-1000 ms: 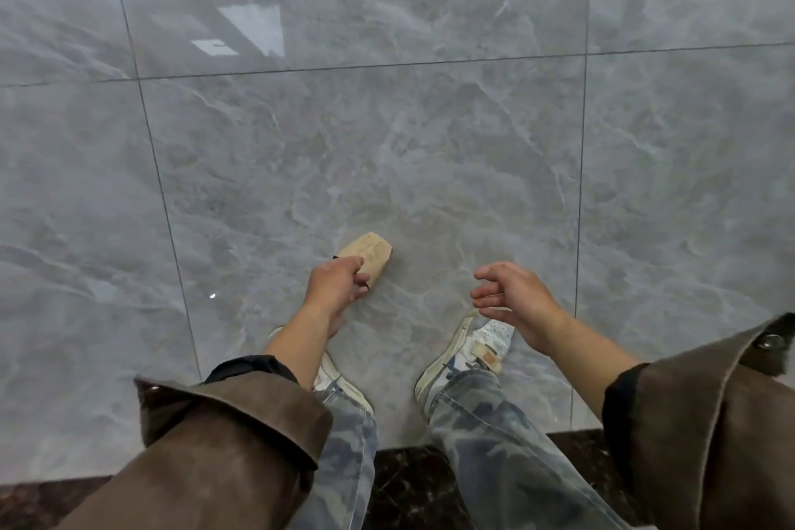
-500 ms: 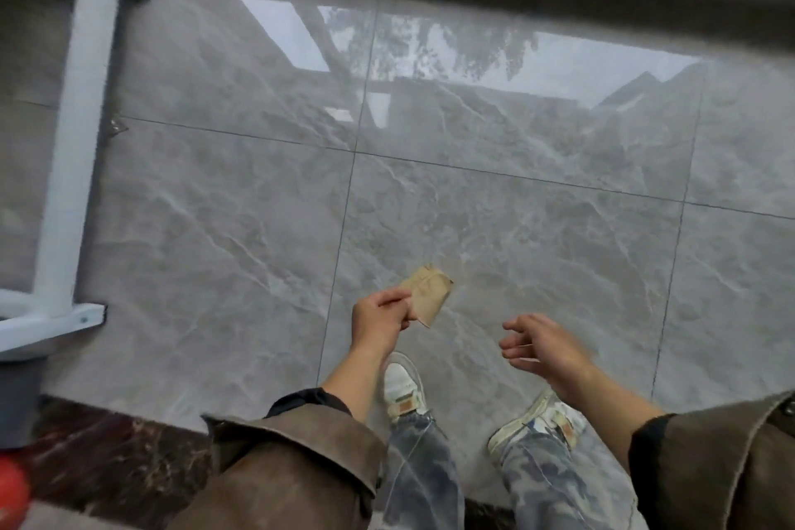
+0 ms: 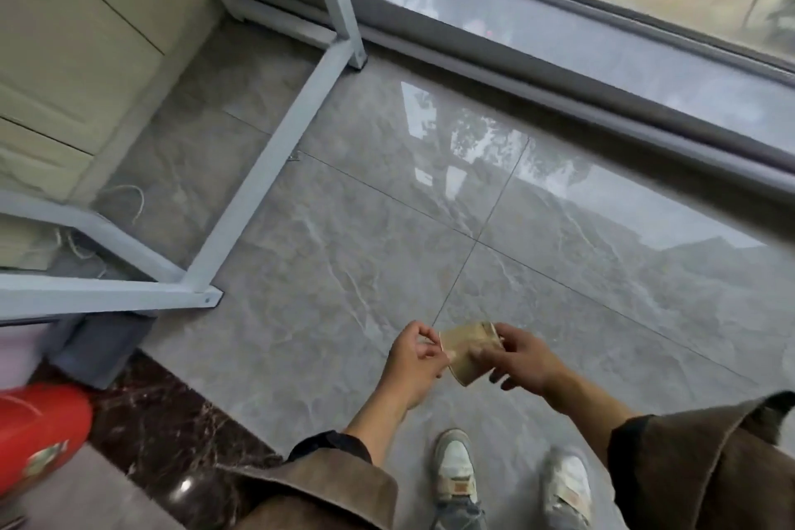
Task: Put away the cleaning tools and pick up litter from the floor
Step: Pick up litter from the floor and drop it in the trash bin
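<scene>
A flat tan piece of cardboard litter (image 3: 465,349) is held in the air above the grey tiled floor, in front of my body. My left hand (image 3: 414,361) pinches its left edge with thumb and fingers. My right hand (image 3: 518,357) grips its right side, fingers spread over the top. Both brown sleeves show at the bottom of the view, with my two white shoes below the hands.
A white metal frame (image 3: 258,181) stands on the floor at left, before a cream cabinet (image 3: 77,34). A red container (image 3: 36,432) and a grey bin (image 3: 101,349) sit at lower left on a dark marble strip. A window sill (image 3: 559,43) runs along the far right.
I have stood up and turned left, so the frame, cabinet and window came into view. My right hand has come in and taken hold of the cardboard that my left hand lifted.
</scene>
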